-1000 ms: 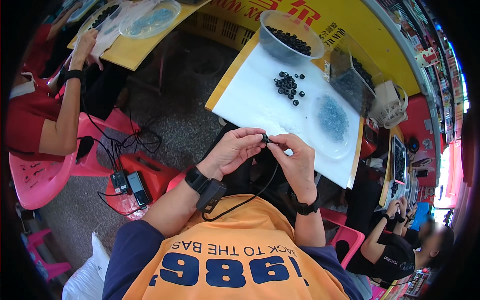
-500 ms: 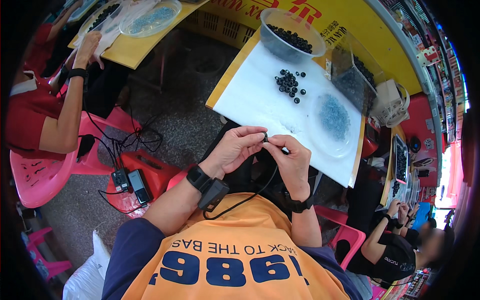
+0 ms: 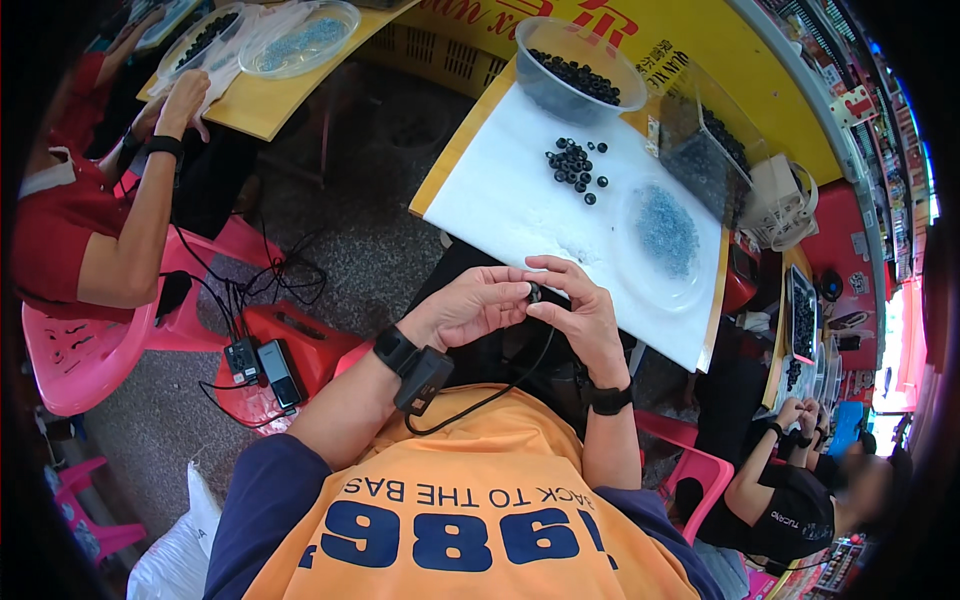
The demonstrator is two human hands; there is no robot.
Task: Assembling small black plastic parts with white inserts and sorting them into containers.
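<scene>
Both hands raised in front of the chest, just short of the near edge of the desk [image 3: 500, 215]. Left hand [image 3: 470, 305] curled, thumb and fingertips pressed together on a small black ring [image 3: 534, 292]; right hand [image 3: 580, 315] met against it from the other side, thumb and forefinger pinched on the same piece. Ring thus held between the two hands, above the lap and clear of the desk. On the white sheet [image 3: 520, 200]: a loose cluster of black rings [image 3: 574, 165] toward the far side, a clear round dish of pale blue beads [image 3: 665, 232] to the right, a clear bowl of more black rings [image 3: 578, 72] at the far edge, and a clear box of dark parts [image 3: 712, 150] beside it. Black wrist unit with trailing cable [image 3: 420, 375] on the left forearm. Another person in red [image 3: 70, 225] seated well apart at a second yellow table [image 3: 265, 100] with similar dishes. Judged state of progress: one piece in hand, fitting apparently under way; many rings and beads left in stock; no separate heap of finished pieces to be made out, so amount completed not determinable.
</scene>
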